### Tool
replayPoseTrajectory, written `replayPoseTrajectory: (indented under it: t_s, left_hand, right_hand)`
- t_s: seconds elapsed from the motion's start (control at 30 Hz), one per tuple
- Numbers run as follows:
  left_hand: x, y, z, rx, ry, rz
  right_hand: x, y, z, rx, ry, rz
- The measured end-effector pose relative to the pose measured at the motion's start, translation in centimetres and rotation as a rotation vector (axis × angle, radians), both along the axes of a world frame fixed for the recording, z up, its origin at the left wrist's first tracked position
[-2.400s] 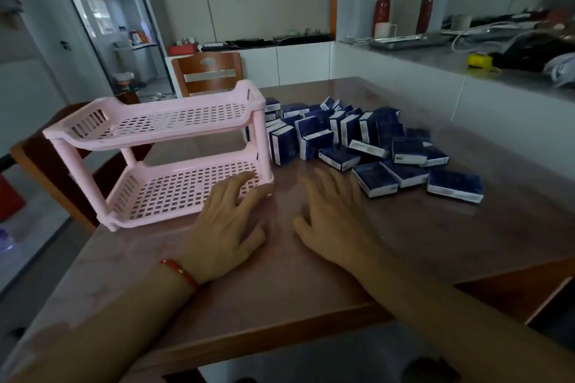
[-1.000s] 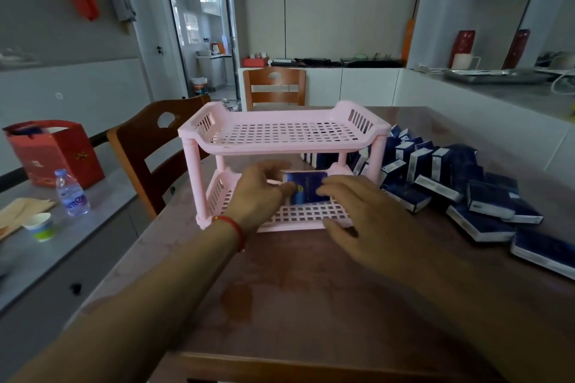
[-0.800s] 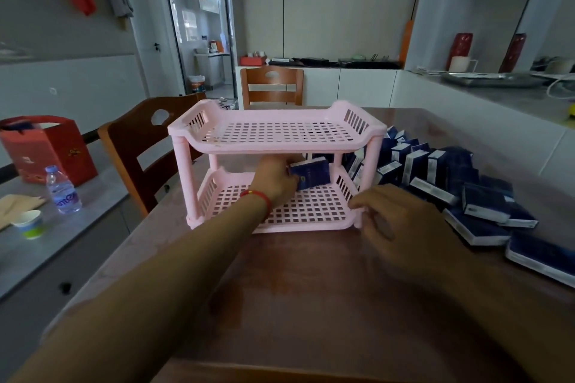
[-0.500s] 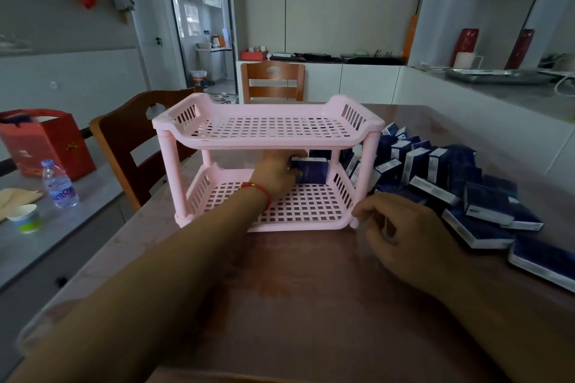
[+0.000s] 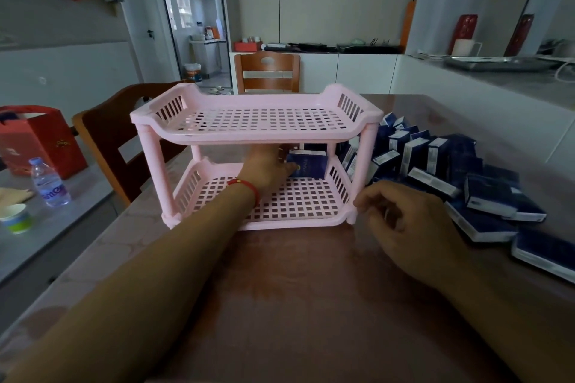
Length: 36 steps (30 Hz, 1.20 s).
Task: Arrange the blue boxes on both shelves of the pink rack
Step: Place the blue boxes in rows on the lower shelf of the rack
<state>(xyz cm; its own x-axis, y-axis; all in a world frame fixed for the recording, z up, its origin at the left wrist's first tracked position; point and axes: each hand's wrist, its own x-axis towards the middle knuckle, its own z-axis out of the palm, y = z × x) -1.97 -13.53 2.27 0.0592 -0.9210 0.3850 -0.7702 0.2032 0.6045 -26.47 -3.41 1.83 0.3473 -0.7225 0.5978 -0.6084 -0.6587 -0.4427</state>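
The left hand grips a blue box upright at the lower shelf's one-o'clock corner. Seat it flush against the back rail before letting go, while the loosely curled, empty right hand steadies the pink rack at its front post.

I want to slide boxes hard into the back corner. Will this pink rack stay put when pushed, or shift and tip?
Probably shifts: the pink rack looks like thin perforated plastic, likely light, on a smooth table. The right hand touches its front corner, perhaps steadying it. Its top shelf is bare and one blue box sits low, so tipping seems unlikely.
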Motion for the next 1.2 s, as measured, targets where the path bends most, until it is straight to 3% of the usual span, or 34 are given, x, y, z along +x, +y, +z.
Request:
replayPoseTrajectory:
  t_s: [0.17, 0.77, 1.1, 1.2]
  left_hand:
    - [-0.3, -0.1, 0.3, 0.028, -0.089, -0.034]
    - [0.7, 0.3, 0.4, 0.105, -0.139, -0.102]
    - [0.2, 1.0, 0.8, 0.076, -0.163, -0.103]
    - [-0.2, 2.1, 1.5, -0.015, -0.211, -0.068]
  right_hand:
    - [-0.1, 0.1, 0.0, 0.016, 0.004, -0.012]
    - [0.1, 0.6, 0.3, 0.086, -0.016, -0.047]
    - [0.2, 0.6, 0.5, 0.083, -0.007, -0.065]
    - [-0.1, 0.6, 0.7, 0.057, 0.017, -0.131]
